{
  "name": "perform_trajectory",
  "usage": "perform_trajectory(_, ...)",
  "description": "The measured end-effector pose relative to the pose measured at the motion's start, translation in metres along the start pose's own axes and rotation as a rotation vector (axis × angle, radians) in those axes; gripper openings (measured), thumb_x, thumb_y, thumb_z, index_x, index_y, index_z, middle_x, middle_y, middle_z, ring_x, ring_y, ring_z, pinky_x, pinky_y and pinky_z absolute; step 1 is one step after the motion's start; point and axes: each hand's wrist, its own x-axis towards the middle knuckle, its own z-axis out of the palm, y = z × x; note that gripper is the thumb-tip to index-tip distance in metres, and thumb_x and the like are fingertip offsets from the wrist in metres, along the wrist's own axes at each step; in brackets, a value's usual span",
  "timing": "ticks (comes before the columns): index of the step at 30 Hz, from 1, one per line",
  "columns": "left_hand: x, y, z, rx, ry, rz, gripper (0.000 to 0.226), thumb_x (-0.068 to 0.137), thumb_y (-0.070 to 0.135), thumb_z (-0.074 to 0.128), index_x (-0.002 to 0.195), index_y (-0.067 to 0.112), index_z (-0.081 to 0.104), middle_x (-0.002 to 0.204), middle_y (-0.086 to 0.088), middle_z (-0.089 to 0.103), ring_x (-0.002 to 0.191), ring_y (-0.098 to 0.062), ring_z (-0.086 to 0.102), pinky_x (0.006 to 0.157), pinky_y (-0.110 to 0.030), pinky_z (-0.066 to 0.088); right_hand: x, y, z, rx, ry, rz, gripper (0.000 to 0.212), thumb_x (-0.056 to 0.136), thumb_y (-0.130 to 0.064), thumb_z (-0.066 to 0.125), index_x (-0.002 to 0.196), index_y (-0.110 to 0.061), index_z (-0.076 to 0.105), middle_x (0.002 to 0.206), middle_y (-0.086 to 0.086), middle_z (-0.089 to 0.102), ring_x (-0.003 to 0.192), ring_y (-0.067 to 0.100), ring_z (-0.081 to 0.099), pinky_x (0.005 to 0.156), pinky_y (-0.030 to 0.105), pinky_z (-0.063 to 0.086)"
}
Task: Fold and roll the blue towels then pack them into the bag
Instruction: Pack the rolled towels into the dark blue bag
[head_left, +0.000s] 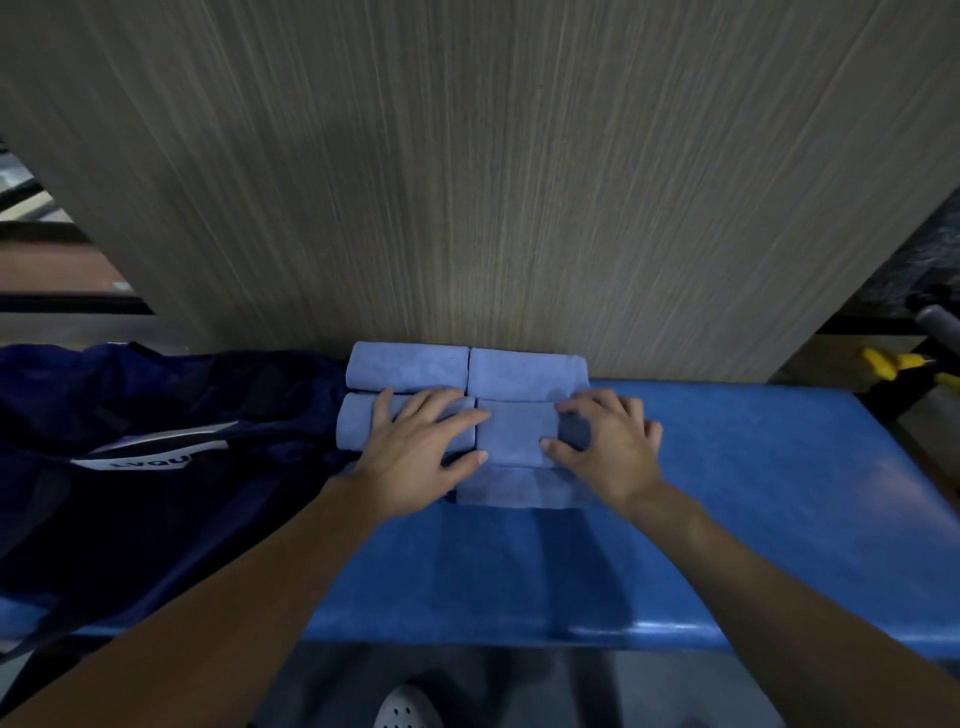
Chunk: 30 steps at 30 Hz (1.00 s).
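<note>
Two rolled blue towels (408, 366) (527, 375) lie side by side against the wooden panel. A third roll (356, 428) lies in front of them on the left. A fourth blue towel (514, 436) is partly rolled, its flat tail (511, 491) reaching toward me. My left hand (421, 447) lies flat, fingers across the third roll and thumb at the partly rolled towel's left end. My right hand (608, 441) curls its fingers and thumb round that towel's right end. The dark navy bag (156, 431) lies slumped at the left.
A blue table top (727, 493) carries everything, with its front edge near me. A wood-grain panel (493, 182) stands upright right behind the towels. Yellow-handled tools (893, 361) sit off the table's far right. A light-coloured shoe (408, 709) shows below the table edge.
</note>
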Motion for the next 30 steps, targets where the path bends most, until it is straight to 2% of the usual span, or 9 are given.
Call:
perform_trajectory(5, -0.005, -0.001, -0.023, 0.027, -0.029, 0.0, 0.065, 0.085, 0.071, 0.023, 0.139, 0.044, 0.044, 0.145, 0.014, 0.039, 0.139, -0.007, 0.031, 0.114, -0.057, 0.011, 0.002, -0.02, -0.011, -0.097, -0.011, -0.042, 0.043, 0.081, -0.055, 0.066, 0.117, -0.033, 0.06, 0.125, -0.011, 0.049, 0.12, 0.018, 0.033, 0.092, 0.034, 0.021)
perform_trajectory(7, -0.016, -0.01, -0.043, 0.025, -0.018, -0.01, 0.056, 0.091, 0.066, 0.032, 0.139, 0.041, 0.046, 0.141, 0.014, 0.045, 0.136, -0.007, 0.035, 0.114, -0.055, 0.012, 0.001, -0.04, -0.016, -0.08, -0.017, -0.111, 0.038, 0.083, -0.052, 0.065, 0.114, -0.031, 0.062, 0.122, -0.01, 0.05, 0.118, 0.018, 0.035, 0.09, 0.033, 0.022)
perform_trajectory(9, -0.032, -0.028, -0.066, -0.007, -0.04, -0.073, 0.048, 0.096, 0.056, 0.043, 0.139, 0.035, 0.047, 0.139, 0.014, 0.048, 0.135, -0.008, 0.035, 0.117, -0.054, 0.008, 0.0, -0.069, -0.016, 0.001, -0.037, -0.169, 0.027, 0.086, -0.046, 0.065, 0.107, -0.03, 0.064, 0.117, -0.007, 0.056, 0.117, 0.019, 0.04, 0.091, 0.033, 0.025)
perform_trajectory(12, -0.065, -0.069, -0.097, 0.03, -0.03, -0.162, 0.048, 0.096, 0.053, 0.042, 0.139, 0.033, 0.046, 0.138, 0.01, 0.05, 0.135, -0.012, 0.035, 0.118, -0.053, 0.006, -0.001, -0.126, -0.003, 0.21, -0.077, -0.294, 0.011, 0.087, -0.032, 0.068, 0.095, -0.026, 0.064, 0.104, -0.003, 0.062, 0.107, 0.021, 0.051, 0.092, 0.035, 0.035)
perform_trajectory(15, -0.106, -0.122, -0.126, 0.091, -0.028, -0.232, 0.05, 0.095, 0.056, 0.041, 0.14, 0.034, 0.044, 0.14, 0.011, 0.048, 0.137, -0.013, 0.033, 0.119, -0.051, 0.007, -0.005, -0.188, 0.021, 0.407, -0.193, -0.404, 0.013, 0.087, -0.023, 0.071, 0.096, -0.02, 0.062, 0.098, -0.003, 0.06, 0.097, 0.016, 0.056, 0.085, 0.025, 0.041)
perform_trajectory(17, -0.132, -0.16, -0.145, 0.145, -0.059, -0.285, 0.052, 0.095, 0.057, 0.042, 0.142, 0.034, 0.042, 0.143, 0.011, 0.045, 0.139, -0.013, 0.03, 0.12, -0.05, 0.006, -0.009, -0.224, 0.039, 0.456, -0.271, -0.44, 0.017, 0.086, -0.022, 0.071, 0.1, -0.018, 0.061, 0.097, -0.003, 0.059, 0.093, 0.015, 0.056, 0.084, 0.026, 0.045)
perform_trajectory(21, -0.167, -0.226, -0.172, 0.27, -0.098, -0.353, 0.055, 0.093, 0.056, 0.044, 0.142, 0.032, 0.043, 0.146, 0.008, 0.044, 0.144, -0.014, 0.028, 0.118, -0.049, 0.006, -0.006, -0.265, 0.08, 0.339, -0.298, -0.452, 0.033, 0.087, -0.03, 0.07, 0.113, -0.013, 0.061, 0.105, 0.0, 0.058, 0.102, 0.019, 0.056, 0.09, 0.035, 0.047)
perform_trajectory(26, -0.183, -0.284, -0.174, 0.349, -0.235, -0.368, 0.064, 0.09, 0.054, 0.055, 0.148, 0.038, 0.033, 0.156, 0.015, 0.031, 0.15, -0.007, 0.007, 0.119, -0.05, -0.009, 0.007, -0.288, 0.12, 0.114, -0.343, -0.446, 0.052, 0.091, -0.036, 0.063, 0.136, -0.014, 0.049, 0.132, 0.004, 0.052, 0.12, 0.023, 0.049, 0.1, 0.037, 0.042)
perform_trajectory(30, -0.178, -0.313, -0.165, 0.425, -0.273, -0.274, 0.069, 0.085, 0.052, 0.061, 0.147, 0.039, 0.036, 0.156, 0.016, 0.03, 0.151, -0.012, 0.004, 0.115, -0.061, -0.009, 0.012, -0.291, 0.148, -0.013, -0.283, -0.413, 0.047, 0.093, -0.035, 0.059, 0.137, -0.022, 0.048, 0.134, -0.002, 0.051, 0.124, 0.021, 0.041, 0.1, 0.036, 0.032)
